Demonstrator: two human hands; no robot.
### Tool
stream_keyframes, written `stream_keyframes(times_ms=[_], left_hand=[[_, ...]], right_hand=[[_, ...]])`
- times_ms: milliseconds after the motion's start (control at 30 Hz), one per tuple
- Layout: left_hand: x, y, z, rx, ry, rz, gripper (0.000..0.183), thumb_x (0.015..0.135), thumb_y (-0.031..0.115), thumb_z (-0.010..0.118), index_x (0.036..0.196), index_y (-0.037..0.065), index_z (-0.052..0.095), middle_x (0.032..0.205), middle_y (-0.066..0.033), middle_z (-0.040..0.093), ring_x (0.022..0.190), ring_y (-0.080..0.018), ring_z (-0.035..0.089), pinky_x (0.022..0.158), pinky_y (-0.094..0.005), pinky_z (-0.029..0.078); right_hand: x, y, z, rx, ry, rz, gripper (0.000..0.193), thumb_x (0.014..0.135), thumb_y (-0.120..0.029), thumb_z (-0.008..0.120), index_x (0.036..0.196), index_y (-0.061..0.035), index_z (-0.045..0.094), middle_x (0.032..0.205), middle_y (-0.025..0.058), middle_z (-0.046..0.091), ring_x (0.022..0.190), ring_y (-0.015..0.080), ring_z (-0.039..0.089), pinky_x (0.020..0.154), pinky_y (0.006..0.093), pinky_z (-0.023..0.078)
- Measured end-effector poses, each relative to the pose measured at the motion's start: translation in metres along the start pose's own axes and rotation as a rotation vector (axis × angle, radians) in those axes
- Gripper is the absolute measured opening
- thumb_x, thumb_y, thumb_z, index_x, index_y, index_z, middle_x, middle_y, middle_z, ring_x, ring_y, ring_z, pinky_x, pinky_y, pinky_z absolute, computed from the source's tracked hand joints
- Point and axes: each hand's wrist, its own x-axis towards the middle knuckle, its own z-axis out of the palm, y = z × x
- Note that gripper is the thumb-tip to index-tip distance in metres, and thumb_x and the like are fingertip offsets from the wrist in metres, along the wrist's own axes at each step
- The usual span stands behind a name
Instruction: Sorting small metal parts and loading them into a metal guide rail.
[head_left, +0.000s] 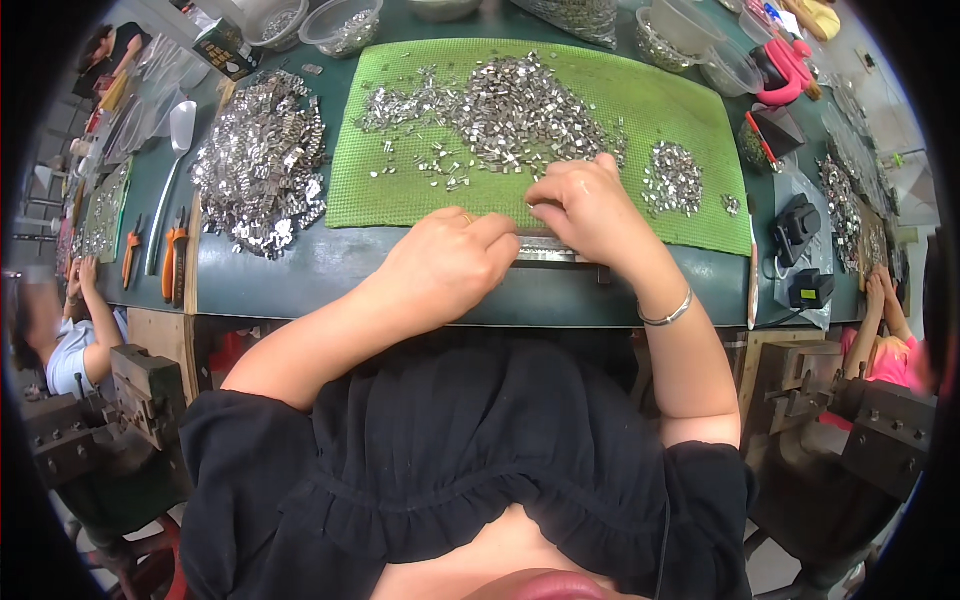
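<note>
My left hand (452,264) is closed, its fingers curled at the left end of a narrow metal bar (550,252) along the front edge of the green mat (690,100). Just above the bar's right part, my right hand (592,212) has thumb and fingers pinched together. Whatever either hand grips is hidden or too small to make out. A large heap of small silvery metal pieces (525,110) spreads over the mat beyond my hands. Right of my right hand lies a smaller pile of metal pieces (672,180), with a tiny cluster (731,205) beside it.
Left of the mat is a tall heap of linked metal strips (262,160), near a long metal scoop (180,135) and orange-handled pliers (175,262). Plastic bowls (342,25) line the back. At right are a pink tape dispenser (785,72) and a black device (797,228). Other people work on both sides.
</note>
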Motion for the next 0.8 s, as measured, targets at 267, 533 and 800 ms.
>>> stream_keyframes(times_ms=[267,533,800], left_hand=[[-0.011,-0.001,0.022,-0.135,0.317,-0.042,0.016,0.077,0.009,0.071,0.091,0.005,0.066,0.096,-0.0058,0.064,0.085,-0.0242,0.063,0.076,-0.0372,0.047],[0.008,-0.049,-0.003,0.105,0.174,-0.362,0.011,0.082,0.019,0.073,0.084,0.009,0.07,0.093,-0.0039,0.061,0.095,-0.025,0.057,0.088,-0.0401,0.038],[0.015,-0.053,0.009,0.141,0.22,-0.154,0.005,0.082,0.011,0.07,0.082,0.01,0.065,0.09,-0.0032,0.063,0.09,-0.0236,0.059,0.088,-0.0393,0.037]], right_hand=[[0.003,-0.005,0.004,0.02,0.155,-0.082,0.005,0.079,-0.008,0.07,0.079,-0.0054,0.066,0.076,0.0062,0.058,0.079,0.0261,0.059,0.073,0.0379,0.033],[-0.052,-0.023,-0.005,0.58,0.315,0.123,0.001,0.084,0.005,0.06,0.084,0.0042,0.06,0.089,0.0129,0.061,0.071,0.023,0.058,0.063,0.0317,0.045],[-0.053,-0.02,-0.002,0.557,0.215,0.07,0.002,0.085,0.004,0.06,0.083,0.0038,0.059,0.089,0.0109,0.062,0.067,0.018,0.055,0.061,0.0292,0.043]])
